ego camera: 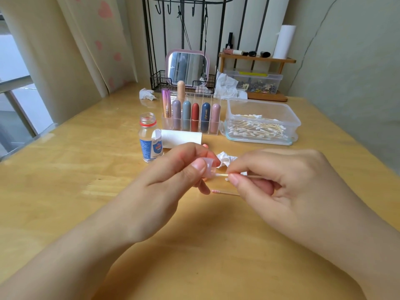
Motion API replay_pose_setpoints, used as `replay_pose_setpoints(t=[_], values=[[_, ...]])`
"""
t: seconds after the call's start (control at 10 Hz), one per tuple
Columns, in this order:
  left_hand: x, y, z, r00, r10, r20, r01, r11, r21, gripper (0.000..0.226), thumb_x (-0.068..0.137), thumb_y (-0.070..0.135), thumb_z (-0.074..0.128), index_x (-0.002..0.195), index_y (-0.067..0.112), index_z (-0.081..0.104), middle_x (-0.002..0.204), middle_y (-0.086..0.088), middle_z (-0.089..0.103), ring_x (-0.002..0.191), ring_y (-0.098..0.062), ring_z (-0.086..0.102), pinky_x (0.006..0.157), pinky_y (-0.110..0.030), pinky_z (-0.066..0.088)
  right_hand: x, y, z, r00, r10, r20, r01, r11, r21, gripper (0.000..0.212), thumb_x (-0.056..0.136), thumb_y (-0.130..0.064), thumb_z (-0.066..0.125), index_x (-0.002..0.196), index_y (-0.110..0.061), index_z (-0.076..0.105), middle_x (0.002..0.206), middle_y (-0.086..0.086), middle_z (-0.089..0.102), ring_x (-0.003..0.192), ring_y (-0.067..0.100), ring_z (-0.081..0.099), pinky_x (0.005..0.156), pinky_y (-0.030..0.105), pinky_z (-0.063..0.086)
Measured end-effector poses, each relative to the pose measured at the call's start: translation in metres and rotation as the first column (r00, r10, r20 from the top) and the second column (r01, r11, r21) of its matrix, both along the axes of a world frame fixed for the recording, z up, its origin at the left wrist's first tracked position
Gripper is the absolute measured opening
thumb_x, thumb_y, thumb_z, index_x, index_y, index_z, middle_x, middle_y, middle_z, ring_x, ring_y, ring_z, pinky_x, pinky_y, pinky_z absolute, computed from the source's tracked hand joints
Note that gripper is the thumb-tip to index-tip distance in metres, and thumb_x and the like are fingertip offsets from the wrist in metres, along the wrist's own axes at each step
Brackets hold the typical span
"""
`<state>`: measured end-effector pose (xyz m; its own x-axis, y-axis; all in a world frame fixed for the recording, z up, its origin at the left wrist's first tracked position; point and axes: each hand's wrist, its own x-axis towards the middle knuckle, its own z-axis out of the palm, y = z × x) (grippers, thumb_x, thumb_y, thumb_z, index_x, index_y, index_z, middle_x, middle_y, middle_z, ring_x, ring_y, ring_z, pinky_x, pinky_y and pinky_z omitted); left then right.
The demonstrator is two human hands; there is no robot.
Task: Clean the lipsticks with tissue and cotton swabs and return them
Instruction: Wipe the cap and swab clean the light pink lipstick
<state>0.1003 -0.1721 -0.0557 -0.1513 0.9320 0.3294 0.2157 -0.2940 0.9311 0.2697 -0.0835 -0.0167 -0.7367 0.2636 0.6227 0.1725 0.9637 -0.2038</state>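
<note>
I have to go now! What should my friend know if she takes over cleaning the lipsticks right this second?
Left hand: holds a small pale pink lipstick part in its fingertips.
Right hand: pinches a cotton swab, its tip at that part.
A second swab with a pink-stained tip shows just below; what holds it is unclear.
Seven lipsticks stand in the clear organizer. Fresh swabs are in the clear box. The open bottle, tissue roll and a crumpled tissue sit close by.
Left: finish swabbing this one, put it back in the organizer. I cannot tell which others are already clean.
</note>
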Motion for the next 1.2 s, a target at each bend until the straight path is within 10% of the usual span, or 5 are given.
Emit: replay_pose_setpoints(t=[1.0,1.2], values=[[-0.006,0.005,0.0,0.998,-0.062,0.03,0.062,0.998,-0.001,0.041,0.084,0.041,0.046,0.094,0.004,0.061,0.097,-0.02,0.058,0.082,-0.022,0.055,0.082,-0.044,0.046,0.0,0.007,-0.005,1.0,0.008,-0.014,-0.008,0.999,-0.032,0.015,0.084,-0.024,0.053,0.074,-0.022,0.064,0.052,-0.031,0.033,0.051,-0.008,0.046,0.048,0.007,0.03],[-0.011,0.004,0.002,0.997,-0.047,0.054,0.046,0.999,0.016,0.026,0.088,0.033,0.049,0.087,0.011,0.061,0.086,0.003,0.06,0.078,-0.016,0.055,0.08,-0.037,0.047,0.001,0.005,-0.003,0.998,0.057,-0.023,-0.059,0.996,-0.065,0.01,0.082,-0.022,0.061,0.073,-0.024,0.064,0.049,-0.029,0.032,0.049,-0.012,0.041,0.049,0.001,0.025]])
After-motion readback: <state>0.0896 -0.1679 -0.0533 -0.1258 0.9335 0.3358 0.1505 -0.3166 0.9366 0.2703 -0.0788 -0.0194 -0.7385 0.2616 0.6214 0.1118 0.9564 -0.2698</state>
